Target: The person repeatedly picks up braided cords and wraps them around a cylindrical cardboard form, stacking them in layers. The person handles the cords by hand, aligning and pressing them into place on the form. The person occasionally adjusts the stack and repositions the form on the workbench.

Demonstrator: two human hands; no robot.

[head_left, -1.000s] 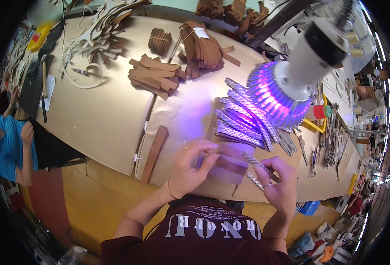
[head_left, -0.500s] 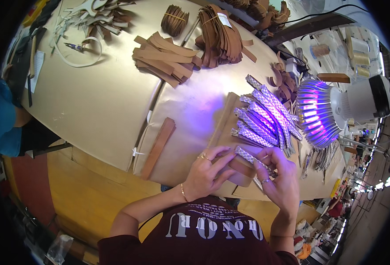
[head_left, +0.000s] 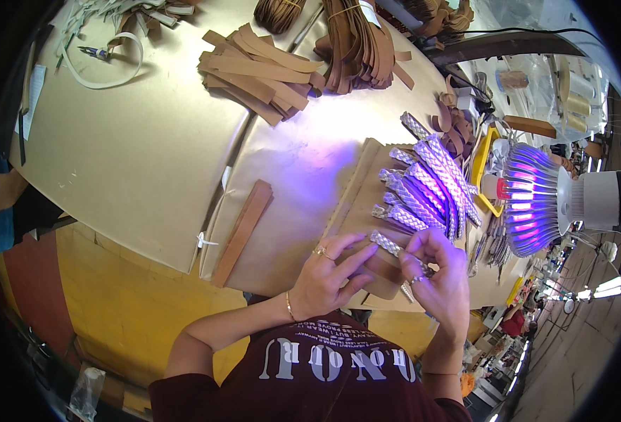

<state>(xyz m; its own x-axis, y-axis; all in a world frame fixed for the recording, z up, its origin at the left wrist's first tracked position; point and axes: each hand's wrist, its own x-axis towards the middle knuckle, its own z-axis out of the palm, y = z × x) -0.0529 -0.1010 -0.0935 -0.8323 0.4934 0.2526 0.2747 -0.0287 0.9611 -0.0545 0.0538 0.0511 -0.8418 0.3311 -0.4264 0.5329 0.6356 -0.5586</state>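
My right hand (head_left: 437, 278) is closed on a short braided strap (head_left: 385, 243), pale and shiny, whose cut end points up and left. My left hand (head_left: 328, 278) meets it from the other side, index fingertip close to that end. A flat brown strip (head_left: 383, 267) lies between the left thumb and fingers, below the strap; how firmly it is pinched is partly hidden. Just beyond both hands, a pile of similar braided straps (head_left: 423, 186) rests on a brown board (head_left: 349, 200), lit violet by a finned lamp (head_left: 532, 200) at its right.
A single brown strip (head_left: 243, 232) lies left of my hands. Farther back are loose brown strips (head_left: 261, 70), a tied bundle (head_left: 356, 49), a pale looped strip (head_left: 103, 86) and a pen (head_left: 93, 52). A yellow frame (head_left: 480, 172) stands by the lamp. Another person's arm (head_left: 4, 190) is at far left.
The whole view has shifted, and the lamp now sits farther right, revealing the yellow frame. The strap in my right hand lies slightly flatter; both hands keep nearly the same pose.
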